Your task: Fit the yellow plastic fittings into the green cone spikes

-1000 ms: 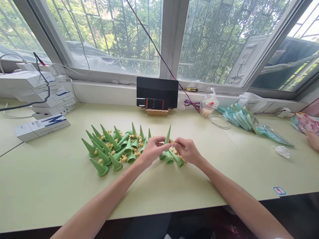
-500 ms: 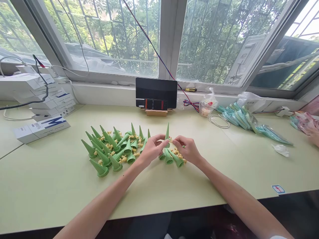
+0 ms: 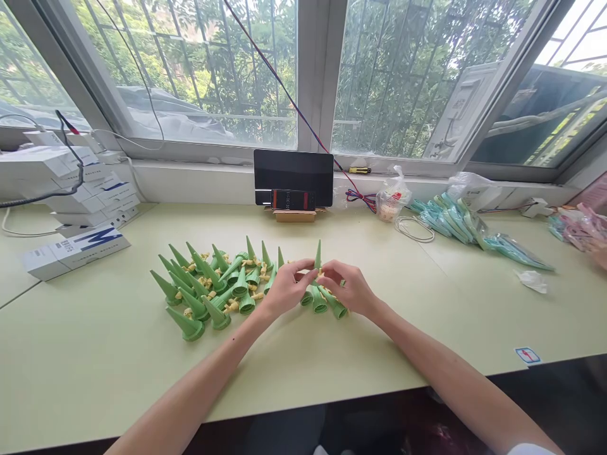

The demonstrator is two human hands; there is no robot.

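My left hand (image 3: 290, 285) is closed around the base of a green plastic cone (image 3: 318, 253), which points upward. Against the cone's right side, the fingers of my right hand (image 3: 348, 287) pinch a small yellow valve piece (image 3: 320, 273), mostly covered by the fingertips. Below my hands lie several more green cones (image 3: 320, 303), open ends toward me, partly hidden by my right hand. On the left spreads a larger group of green cones (image 3: 186, 325) with small yellow valve pieces (image 3: 232, 306) at their sides, some upright and some lying down.
A phone (image 3: 294, 200) leans on a cardboard stand (image 3: 294, 216) before a dark tablet (image 3: 294, 170). White boxes (image 3: 76, 251) stand at the left. Toward the right are bagged teal items (image 3: 448, 221), a coiled white cable (image 3: 415, 230) and a crumpled tissue (image 3: 531, 281). The table's front edge (image 3: 360, 399) is near me.
My right hand has come slightly closer to the cone, its fingers now covering more of the yellow piece. My left hand keeps its hold on the cone. The camera view has shifted slightly.
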